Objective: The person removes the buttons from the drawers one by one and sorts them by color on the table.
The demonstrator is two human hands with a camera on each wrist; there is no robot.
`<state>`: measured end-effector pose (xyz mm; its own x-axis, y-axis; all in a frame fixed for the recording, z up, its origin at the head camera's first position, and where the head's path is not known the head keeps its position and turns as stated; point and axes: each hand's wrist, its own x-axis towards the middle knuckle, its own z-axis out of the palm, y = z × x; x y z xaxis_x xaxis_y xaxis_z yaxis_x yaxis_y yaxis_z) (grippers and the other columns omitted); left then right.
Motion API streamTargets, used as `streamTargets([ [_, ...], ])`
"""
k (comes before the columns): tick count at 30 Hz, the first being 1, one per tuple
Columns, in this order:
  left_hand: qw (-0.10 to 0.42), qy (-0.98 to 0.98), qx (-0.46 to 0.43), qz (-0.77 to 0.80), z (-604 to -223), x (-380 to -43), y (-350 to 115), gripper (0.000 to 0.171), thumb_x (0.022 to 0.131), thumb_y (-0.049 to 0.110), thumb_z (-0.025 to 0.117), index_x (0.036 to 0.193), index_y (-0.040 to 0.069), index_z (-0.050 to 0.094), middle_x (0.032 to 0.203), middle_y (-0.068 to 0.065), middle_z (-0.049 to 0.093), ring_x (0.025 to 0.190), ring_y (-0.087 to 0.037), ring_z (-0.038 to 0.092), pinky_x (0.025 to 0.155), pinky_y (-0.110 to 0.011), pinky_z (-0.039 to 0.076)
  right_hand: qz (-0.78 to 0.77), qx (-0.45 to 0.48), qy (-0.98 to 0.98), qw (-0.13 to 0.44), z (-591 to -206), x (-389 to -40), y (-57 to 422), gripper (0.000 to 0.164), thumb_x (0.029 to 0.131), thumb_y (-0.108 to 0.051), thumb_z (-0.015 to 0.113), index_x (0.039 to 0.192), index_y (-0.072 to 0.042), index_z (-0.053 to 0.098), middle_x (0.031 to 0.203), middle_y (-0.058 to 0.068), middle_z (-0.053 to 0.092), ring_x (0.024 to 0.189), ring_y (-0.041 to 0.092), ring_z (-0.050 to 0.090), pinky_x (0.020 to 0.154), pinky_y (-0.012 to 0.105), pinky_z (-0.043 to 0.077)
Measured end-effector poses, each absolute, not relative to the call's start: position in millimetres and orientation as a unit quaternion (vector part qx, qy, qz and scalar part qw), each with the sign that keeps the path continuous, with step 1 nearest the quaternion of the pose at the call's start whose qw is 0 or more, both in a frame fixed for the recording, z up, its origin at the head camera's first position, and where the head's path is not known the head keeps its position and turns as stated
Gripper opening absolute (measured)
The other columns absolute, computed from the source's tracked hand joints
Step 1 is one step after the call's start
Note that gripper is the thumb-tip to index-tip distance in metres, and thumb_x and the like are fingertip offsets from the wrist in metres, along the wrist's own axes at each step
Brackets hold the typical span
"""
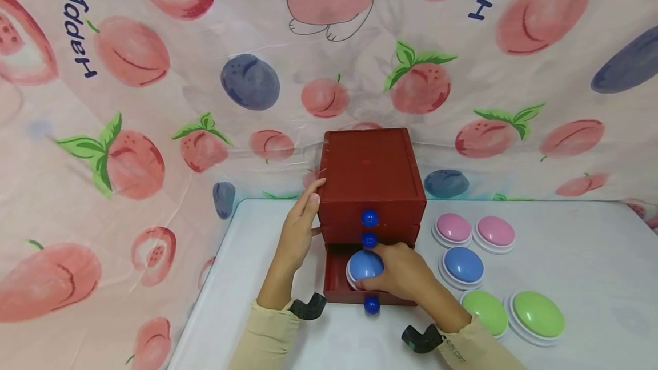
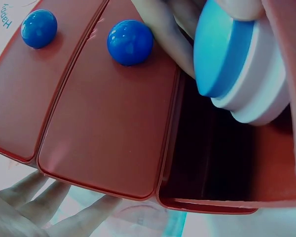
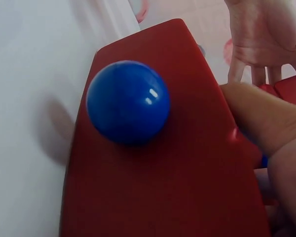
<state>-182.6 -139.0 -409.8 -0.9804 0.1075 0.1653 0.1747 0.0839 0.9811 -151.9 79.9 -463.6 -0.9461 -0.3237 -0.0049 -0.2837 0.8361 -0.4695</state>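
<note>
A reddish-brown chest of three small drawers stands on the white table, its bottom drawer pulled out. My right hand grips a blue domed push button with a white base, thumb at the near side and fingers at the far side. The button is inside the open drawer, tilted in the left wrist view; whether it touches the drawer floor cannot be told. Against the chest's left side rests my left hand, its fingers extended. Round blue knobs mark the drawer fronts.
To the right lie two pink buttons, another blue button and two green buttons, all on white bases. A fruit-printed cloth hangs close behind the chest. The bottom drawer's knob juts forward.
</note>
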Motion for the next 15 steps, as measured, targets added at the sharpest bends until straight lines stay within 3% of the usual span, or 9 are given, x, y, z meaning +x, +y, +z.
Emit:
streamTargets([
  [9,0.024,-0.737,-0.093,-0.669,-410,-183,-139,0.044,0.108,0.047,0.043,0.15,0.037,0.047,0.158,-0.002,0.041,0.14,-0.034,0.046,0.095,-0.068,0.052,-0.263,-0.144,0.954,0.029,-454,-146,87,0.069,0.069,-0.06,0.088,0.121,-0.016,0.073,0.105,0.002,0.075,0.094,0.023,0.071,0.083,0.048,0.062],
  [15,0.025,-0.74,-0.093,-0.666,-409,-182,-139,0.044,0.108,0.048,0.043,0.15,0.038,0.047,0.158,-0.001,0.041,0.14,-0.034,0.046,0.095,-0.068,0.051,-0.261,-0.134,0.956,0.024,-449,-141,93,0.075,0.069,-0.059,0.088,0.127,-0.014,0.071,0.117,0.008,0.07,0.104,0.027,0.068,0.084,0.05,0.062],
])
